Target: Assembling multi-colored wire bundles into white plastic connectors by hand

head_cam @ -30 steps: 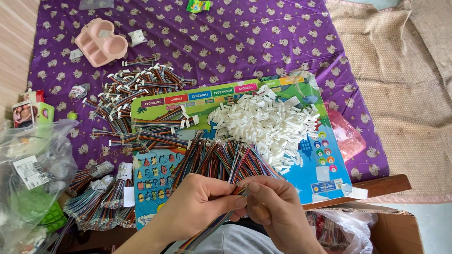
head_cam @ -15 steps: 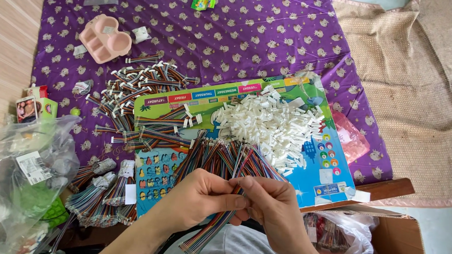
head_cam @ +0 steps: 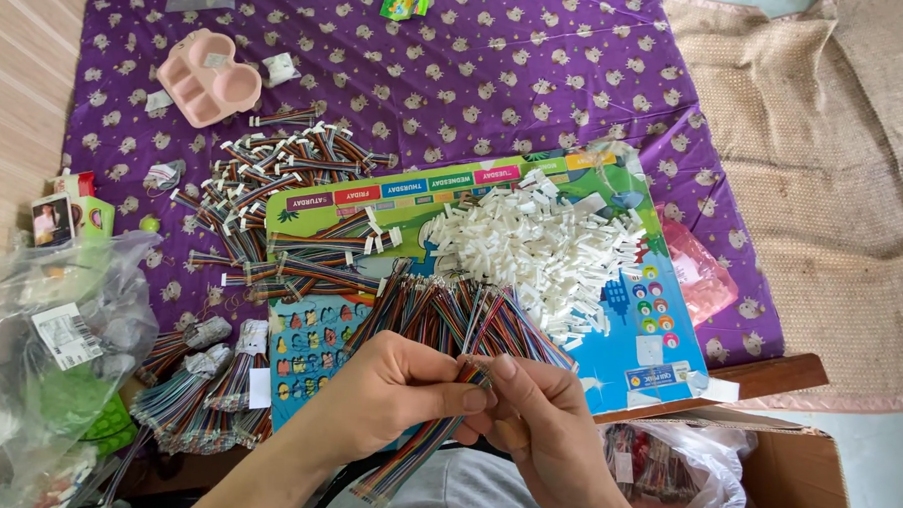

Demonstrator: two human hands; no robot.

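Two hands, left hand [head_cam: 391,397] and right hand [head_cam: 540,427], meet low over the colourful board [head_cam: 609,335], fingers pinching one multicoloured ribbon cable [head_cam: 419,463] taut between them, apparently to steady its end, just below the white connector pile [head_cam: 532,247].

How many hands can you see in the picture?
2. The left hand and the right hand meet at the bottom middle, both pinching a strip of rainbow wires. No other hands show.
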